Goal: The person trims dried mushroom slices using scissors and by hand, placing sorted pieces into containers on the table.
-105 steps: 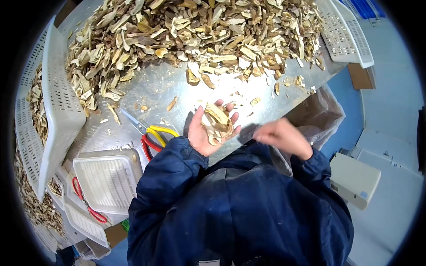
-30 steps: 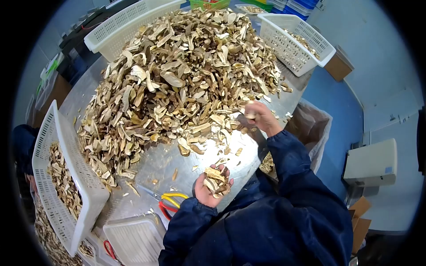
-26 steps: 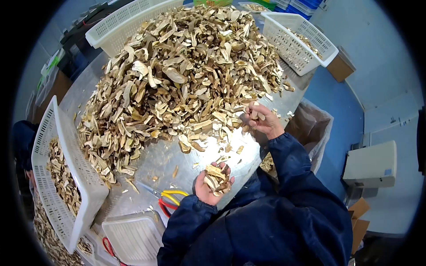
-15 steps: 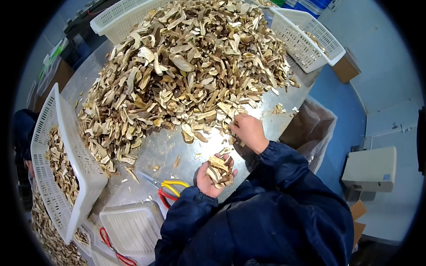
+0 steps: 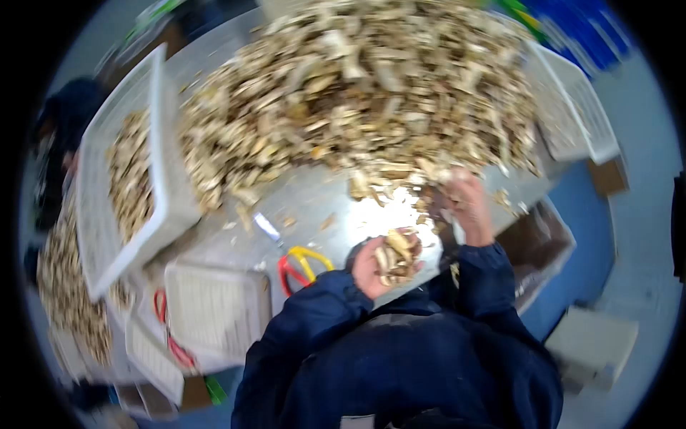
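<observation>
My left hand (image 5: 369,267) is palm up in front of my body, its fingers curled round a small heap of dried mushroom slices (image 5: 397,259). At the near edge of the big pile of dried mushroom slices (image 5: 343,93) is my right hand (image 5: 468,206). Motion smears its fingers, so whether they hold a slice cannot be made out. Scissors with one red and one yellow handle (image 5: 304,264) lie on the metal table (image 5: 314,189), left of my left hand.
A white basket with slices (image 5: 161,164) stands at the left, and another white basket (image 5: 579,107) at the right back. A white tray (image 5: 218,307) and red-handled scissors (image 5: 168,329) lie front left. A lined bin (image 5: 539,247) stands beside the table at right.
The view has shifted and turned, blurring the picture. My left hand still holds its slices; my right hand stays at the pile's near edge.
</observation>
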`<state>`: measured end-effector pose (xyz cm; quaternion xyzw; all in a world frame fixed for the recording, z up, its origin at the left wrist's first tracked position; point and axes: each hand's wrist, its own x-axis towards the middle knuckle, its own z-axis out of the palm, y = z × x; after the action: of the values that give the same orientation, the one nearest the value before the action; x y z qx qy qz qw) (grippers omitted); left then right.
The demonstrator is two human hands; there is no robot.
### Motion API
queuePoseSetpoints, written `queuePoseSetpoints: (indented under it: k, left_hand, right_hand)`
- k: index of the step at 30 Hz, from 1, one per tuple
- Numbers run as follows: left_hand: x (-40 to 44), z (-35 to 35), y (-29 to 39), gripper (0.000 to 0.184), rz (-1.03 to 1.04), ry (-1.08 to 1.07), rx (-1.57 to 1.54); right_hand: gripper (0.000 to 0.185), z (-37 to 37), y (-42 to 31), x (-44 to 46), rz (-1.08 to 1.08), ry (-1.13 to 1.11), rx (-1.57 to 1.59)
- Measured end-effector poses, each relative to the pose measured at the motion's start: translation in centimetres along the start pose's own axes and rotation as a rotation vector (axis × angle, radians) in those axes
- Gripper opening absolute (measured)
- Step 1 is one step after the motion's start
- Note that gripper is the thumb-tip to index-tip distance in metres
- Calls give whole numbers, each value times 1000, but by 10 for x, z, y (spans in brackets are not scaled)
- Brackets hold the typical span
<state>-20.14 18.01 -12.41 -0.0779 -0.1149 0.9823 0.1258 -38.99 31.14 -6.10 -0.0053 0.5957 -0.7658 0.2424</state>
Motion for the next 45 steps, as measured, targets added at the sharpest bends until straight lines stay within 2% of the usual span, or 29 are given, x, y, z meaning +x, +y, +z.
queuePoseSetpoints:
  k: [3, 5, 8, 9, 10, 11, 12, 13, 15, 17, 19, 20, 22, 23, 24, 26, 30, 33, 35, 37, 40, 43, 44, 45]
  left_hand:
    - [-2, 2, -3, 45, 73, -92, -100]
    - [-22, 32, 1, 44, 172, -89, -125]
    - [-76, 60, 23, 41, 408, -172, -141]
    - [-104, 61, 37, 43, 502, -229, 24]
    - [-131, 77, 37, 41, 833, 21, 260]
    - [-165, 81, 50, 42, 851, -28, 428]
    - [-177, 85, 49, 44, 1182, 125, 403]
    - [-206, 87, 58, 46, 1259, 247, 793]
    - [-243, 87, 71, 47, 1395, 538, 905]
    - [-260, 94, 81, 49, 1262, 1262, 1495]
    - [-239, 98, 79, 54, 1057, 1980, 2500]
    - [-220, 101, 71, 55, 1079, 2011, 2543]
    - [-175, 96, 62, 53, 1289, 1171, 2304]
    - [-153, 82, 57, 50, 1083, 907, 1863]
    - [-127, 86, 55, 35, 806, 660, 1839]
    - [-72, 100, 29, 20, 511, 608, 1528]
    - [-39, 78, 20, 10, 655, 526, 1350]
    - [-34, 73, 22, 10, 732, 569, 1312]
    - [-31, 74, 18, 10, 713, 607, 1331]
    - [-27, 73, 15, 12, 677, 639, 1360]
    - [-24, 79, 19, 16, 607, 510, 1981]
    - [-21, 82, 26, 20, 387, 447, 2105]
    - [-20, 82, 29, 21, 346, 411, 2031]
    - [-19, 81, 31, 22, 305, 376, 1956]
  right_hand:
    - [10, -19, 13, 18, 257, -161, 557]
    - [11, -18, 19, 21, 285, -191, 670]
    - [11, -8, 30, 24, 354, -254, 615]
    - [10, 0, 31, 24, 352, -258, 549]
    - [12, 9, 32, 19, 347, -255, 487]
    - [14, 16, 34, 12, 337, -244, 425]
    - [14, 21, 36, 10, 381, -271, 415]
    - [14, 32, 36, 4, 406, -261, 394]
    - [15, 45, 41, -3, 405, -307, 339]
    - [15, 62, 38, -14, 436, -357, 276]
    - [13, 65, 45, -15, 433, -499, 270]
    - [14, 69, 45, -18, 419, -554, 225]
    - [17, 81, 33, -31, 396, -596, 51]
    - [19, 87, 31, -38, 369, -634, 7]
    - [21, 91, 31, -43, 357, -656, -66]
    - [24, 94, 32, -49, 309, -727, -136]
    - [21, 80, 18, -50, 319, -579, -163]
    - [19, 60, 23, -49, 306, -514, -184]
    - [18, 55, 27, -56, 277, -521, -271]
    - [10, 55, 34, -62, 139, -481, -335]
    - [9, 52, 35, -60, 16, -503, -524]
    - [9, 51, 30, -61, -172, -597, -698]
    - [10, 51, 24, -61, -50, -599, -641]
    - [11, 49, 25, -59, -31, -593, -611]
